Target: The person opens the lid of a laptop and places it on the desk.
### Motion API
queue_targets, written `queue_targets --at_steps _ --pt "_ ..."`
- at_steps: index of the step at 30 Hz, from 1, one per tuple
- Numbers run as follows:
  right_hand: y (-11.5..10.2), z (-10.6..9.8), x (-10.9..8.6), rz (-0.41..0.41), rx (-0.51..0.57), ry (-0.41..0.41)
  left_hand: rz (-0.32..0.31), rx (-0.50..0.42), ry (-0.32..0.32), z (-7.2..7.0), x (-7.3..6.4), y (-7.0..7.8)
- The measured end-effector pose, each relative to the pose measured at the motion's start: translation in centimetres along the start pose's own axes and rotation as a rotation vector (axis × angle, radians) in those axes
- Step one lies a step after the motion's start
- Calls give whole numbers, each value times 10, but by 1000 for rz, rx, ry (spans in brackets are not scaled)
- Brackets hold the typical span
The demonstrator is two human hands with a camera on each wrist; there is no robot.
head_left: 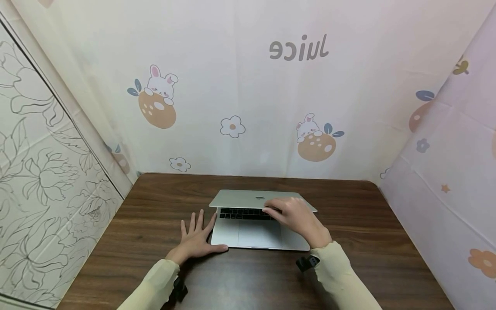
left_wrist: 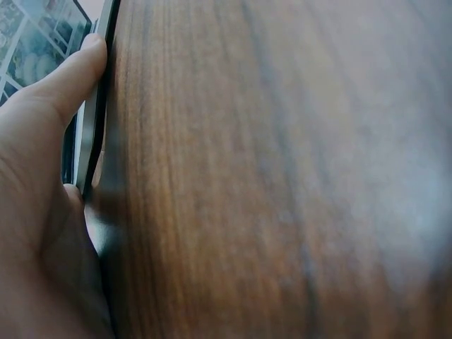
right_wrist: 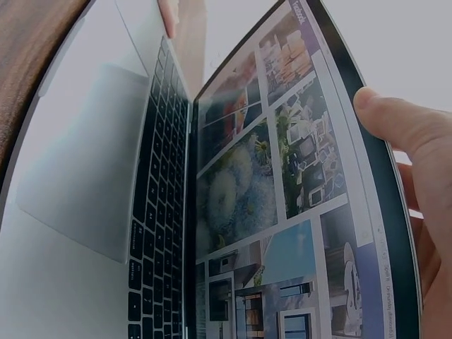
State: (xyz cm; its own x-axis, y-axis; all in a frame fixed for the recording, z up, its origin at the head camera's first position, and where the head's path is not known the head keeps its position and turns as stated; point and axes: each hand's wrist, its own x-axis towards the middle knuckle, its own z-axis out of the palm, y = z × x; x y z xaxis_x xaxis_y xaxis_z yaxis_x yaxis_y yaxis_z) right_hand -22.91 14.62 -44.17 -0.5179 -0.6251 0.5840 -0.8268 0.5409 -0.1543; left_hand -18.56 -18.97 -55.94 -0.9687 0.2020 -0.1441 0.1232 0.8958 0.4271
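From the wrist views alone, the photo-filled laptop screen

1 silver rectangular laptop lies on the brown wooden table, bare left hand at left, white printed curtain behind.

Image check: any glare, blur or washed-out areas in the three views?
Head view: fairly even light, soft sheen on the table in front of the laptop; left wrist view: wood grain soft, with a hazy bluish-white glare toward the right edge; right wrist view: pale glare on the trackpad, upper right corner nearly white, but photos on the screen discernible.
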Motion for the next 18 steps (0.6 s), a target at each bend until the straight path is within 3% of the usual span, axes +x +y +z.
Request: queue_targets --at_steps 18 --pt "3 -7 10 81 -3 -65 -12 13 -13 -5 -3 5"
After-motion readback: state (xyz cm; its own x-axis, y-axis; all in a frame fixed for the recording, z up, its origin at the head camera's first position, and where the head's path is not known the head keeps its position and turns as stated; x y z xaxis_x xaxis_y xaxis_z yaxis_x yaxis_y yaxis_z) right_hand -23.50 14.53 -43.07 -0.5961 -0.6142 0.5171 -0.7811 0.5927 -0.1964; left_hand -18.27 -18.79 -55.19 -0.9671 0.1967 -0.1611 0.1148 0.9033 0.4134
